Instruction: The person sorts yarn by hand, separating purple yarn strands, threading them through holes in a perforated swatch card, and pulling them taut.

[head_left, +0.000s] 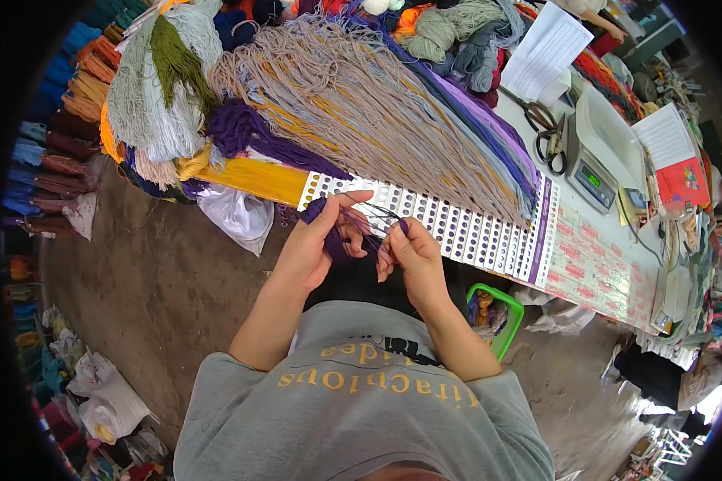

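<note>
Dark purple yarn (334,243) is wrapped in my left hand (317,240), whose fingers curl round it with the index finger stretched to the right. My right hand (415,260) pinches strands of the same yarn between thumb and fingers. Loose purple strands span the short gap between both hands. Just beyond them lie white cards (449,228) with rows of punched holes along the table's near edge. Long beige, yellow and grey yarns (353,104) fan out from these cards across the table. A dark purple skein (241,132) rests to their left.
Scissors (540,120), a digital scale (594,176) and printed papers (547,52) are on the right side of the table. White and green skeins (160,104) pile at left. A green basket (505,325) stands below the edge; a white bag (237,215) hangs there.
</note>
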`<state>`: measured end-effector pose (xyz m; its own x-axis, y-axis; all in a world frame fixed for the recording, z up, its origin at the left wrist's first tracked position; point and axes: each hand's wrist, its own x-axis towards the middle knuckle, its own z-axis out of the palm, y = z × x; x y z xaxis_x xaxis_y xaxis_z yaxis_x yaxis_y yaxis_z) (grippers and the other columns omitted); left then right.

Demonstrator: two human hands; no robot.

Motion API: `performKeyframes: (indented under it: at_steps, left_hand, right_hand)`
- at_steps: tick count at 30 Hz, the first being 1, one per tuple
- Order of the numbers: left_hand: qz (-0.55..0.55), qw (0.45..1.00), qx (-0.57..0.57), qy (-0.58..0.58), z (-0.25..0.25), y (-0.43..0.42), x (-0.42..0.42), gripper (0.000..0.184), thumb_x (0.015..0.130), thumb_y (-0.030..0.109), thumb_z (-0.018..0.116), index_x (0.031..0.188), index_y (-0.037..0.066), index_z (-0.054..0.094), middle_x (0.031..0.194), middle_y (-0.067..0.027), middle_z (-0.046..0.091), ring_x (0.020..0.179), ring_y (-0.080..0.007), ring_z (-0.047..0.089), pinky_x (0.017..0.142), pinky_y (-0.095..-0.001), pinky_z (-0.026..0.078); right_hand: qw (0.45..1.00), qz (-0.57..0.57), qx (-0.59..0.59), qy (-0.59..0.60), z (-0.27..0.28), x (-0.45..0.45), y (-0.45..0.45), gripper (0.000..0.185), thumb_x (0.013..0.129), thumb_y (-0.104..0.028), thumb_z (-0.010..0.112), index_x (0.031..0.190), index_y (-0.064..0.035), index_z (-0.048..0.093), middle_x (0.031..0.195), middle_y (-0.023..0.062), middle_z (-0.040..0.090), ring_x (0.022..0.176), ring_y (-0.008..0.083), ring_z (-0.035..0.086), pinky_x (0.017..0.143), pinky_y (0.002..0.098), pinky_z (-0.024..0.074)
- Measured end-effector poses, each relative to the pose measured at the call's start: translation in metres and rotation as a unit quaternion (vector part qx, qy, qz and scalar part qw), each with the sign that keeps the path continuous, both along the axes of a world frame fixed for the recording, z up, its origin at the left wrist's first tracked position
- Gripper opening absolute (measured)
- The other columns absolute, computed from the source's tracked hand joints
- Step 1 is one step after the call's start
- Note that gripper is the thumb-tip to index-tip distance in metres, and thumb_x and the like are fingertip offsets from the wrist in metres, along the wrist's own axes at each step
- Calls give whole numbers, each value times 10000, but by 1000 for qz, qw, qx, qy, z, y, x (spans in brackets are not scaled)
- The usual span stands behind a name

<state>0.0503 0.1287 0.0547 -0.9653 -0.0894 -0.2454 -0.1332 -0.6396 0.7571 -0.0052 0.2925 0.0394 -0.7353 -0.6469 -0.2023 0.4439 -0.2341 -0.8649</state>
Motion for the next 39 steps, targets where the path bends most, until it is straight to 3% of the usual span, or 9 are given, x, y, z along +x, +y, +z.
performKeyframes:
  at_steps: [6,8,13,18,19,22,25,33,39]
  left_hand:
    - [6,998,58,-2,3,0,-2,455,972,366,360,1203,5,512,873,-62,582,702,-102,543,582,-219,452]
    - [30,996,63,-55,12,0,-3,466,966,381,370,1191,-11,485,835,-72,581,642,-101,544,465,-194,405]
    - [8,999,-12,-28,-7,-4,1,485,968,405,350,1043,-19,573,799,-88,602,621,-104,547,427,-163,347]
    - [-29,998,49,10,-4,-8,3,557,963,451,310,992,-29,591,799,-93,623,679,-122,583,530,-208,433]
    - [-5,999,34,-31,3,-2,2,579,966,455,287,1084,-42,560,941,-102,621,809,-142,594,651,-251,470]
    - [43,998,13,-39,16,18,-2,574,970,443,281,1173,-39,518,1092,-96,583,919,-150,575,711,-264,472]
    - [-63,995,-69,27,6,16,3,544,965,435,315,1224,-5,505,1016,-52,560,817,-118,540,613,-235,458]
    - [-51,998,2,28,0,19,3,560,964,439,310,1256,-9,477,971,-47,553,755,-116,523,627,-239,450]
    - [-47,995,88,30,-1,12,0,576,962,444,297,1268,-18,454,1170,-110,544,875,-176,547,715,-301,453]
  right_hand:
    - [1000,-5,16,-2,2,1,0,264,958,-274,449,837,-40,461,624,38,515,503,109,504,489,202,380]
    - [1000,4,-15,-22,-1,2,0,261,955,-279,458,862,-36,476,605,24,502,489,102,493,479,201,377]
    - [971,233,13,-44,15,1,7,238,915,-206,527,881,18,600,576,38,501,492,136,506,480,239,415]
    - [984,-74,-120,-104,10,-12,9,214,919,-189,519,846,-1,591,685,51,577,533,114,539,503,218,423]
    - [992,-77,-66,-73,7,-13,8,205,916,-186,523,846,-7,592,688,49,578,534,109,538,504,210,415]
    - [995,2,91,45,11,-6,-2,153,897,-136,540,871,-2,608,755,57,595,543,93,539,504,198,400]
    - [987,-5,65,147,10,5,-19,103,869,-54,569,878,47,583,820,51,533,553,92,532,507,220,422]
    - [995,-2,29,100,3,5,-15,95,893,-73,545,863,10,512,773,30,512,555,79,508,508,208,396]
    - [999,-6,-9,41,7,4,-11,159,933,-189,510,913,-31,519,710,21,551,614,89,537,602,217,406]
